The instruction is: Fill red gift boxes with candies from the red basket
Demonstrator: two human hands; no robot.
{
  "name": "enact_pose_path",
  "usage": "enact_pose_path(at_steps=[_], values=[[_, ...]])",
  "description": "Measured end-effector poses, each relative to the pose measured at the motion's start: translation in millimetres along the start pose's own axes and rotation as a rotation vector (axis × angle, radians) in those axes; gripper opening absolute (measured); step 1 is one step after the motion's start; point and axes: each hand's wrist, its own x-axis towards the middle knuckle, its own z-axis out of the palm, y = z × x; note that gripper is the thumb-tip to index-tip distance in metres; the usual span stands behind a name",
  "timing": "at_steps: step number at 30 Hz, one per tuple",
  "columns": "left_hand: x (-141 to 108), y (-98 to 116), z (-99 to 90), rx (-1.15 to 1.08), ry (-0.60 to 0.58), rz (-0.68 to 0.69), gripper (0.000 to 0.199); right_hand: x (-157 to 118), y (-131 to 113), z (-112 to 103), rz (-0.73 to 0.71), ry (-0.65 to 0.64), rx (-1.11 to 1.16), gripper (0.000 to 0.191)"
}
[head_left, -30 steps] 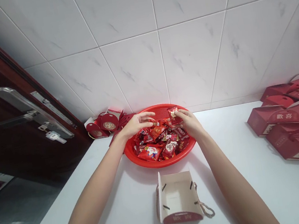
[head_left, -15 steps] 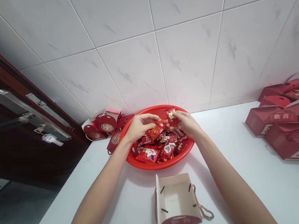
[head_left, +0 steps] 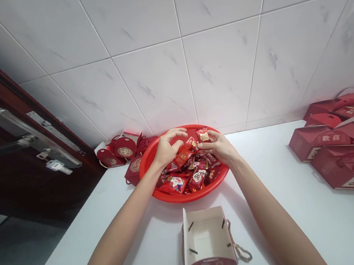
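Observation:
A red plastic basket (head_left: 191, 197) holds a heap of red-wrapped candies (head_left: 173, 184). My left hand (head_left: 168, 147) hovers over the basket's left side, thumb and fingers apart, with nothing between them. Over the right side, my right hand (head_left: 220, 147) grips a small red and gold candy packet (head_left: 203, 135). A second small candy packet (head_left: 192, 142) shows at its fingertips. In front of the basket stands an open gift box (head_left: 207, 233), white inside, with a twisted rope handle (head_left: 241, 250) at its right.
Folded red gift boxes (head_left: 349, 161) are stacked on the right of the white table (head_left: 273, 206). Smaller red boxes (head_left: 125, 150) stand behind left, against the tiled wall (head_left: 157, 87). A dark door (head_left: 12, 182) with a metal handle and keys is at the left.
My left hand has parted its fingers and drawn back slightly up from the candies. A second candy packet now shows at my right fingertips. The view has shifted a little.

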Motion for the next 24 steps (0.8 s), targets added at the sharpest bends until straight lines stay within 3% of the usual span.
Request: enact_pose_path(at_steps=[3,6,10,15,18,21,24], values=[[-1,0,0.0,0.012,-0.074,-0.079,0.019,0,0,0,0.0,0.001,-0.027,0.048],[-3,4,4.6,0.079,-0.148,-0.051,0.025,-2,-2,0,0.017,-0.028,-0.037,0.045],[-1,6,10.7,0.057,-0.154,-0.021,0.027,-3,-2,0,0.048,-0.067,-0.056,0.042],[-1,-1,4.9,-0.083,-0.15,-0.163,0.034,1,-2,-1,0.008,0.025,-0.007,0.034],[-6,-3,-1.8,-0.073,-0.374,-0.207,0.03,2,-4,0,-0.003,0.103,0.063,0.029],[-15,0,-2.9,0.093,-0.63,-0.134,0.039,0,-7,2,0.002,0.108,0.082,0.028],[-21,2,1.0,0.196,-0.651,-0.078,0.039,-2,-8,4,0.0,0.091,0.06,0.028]])
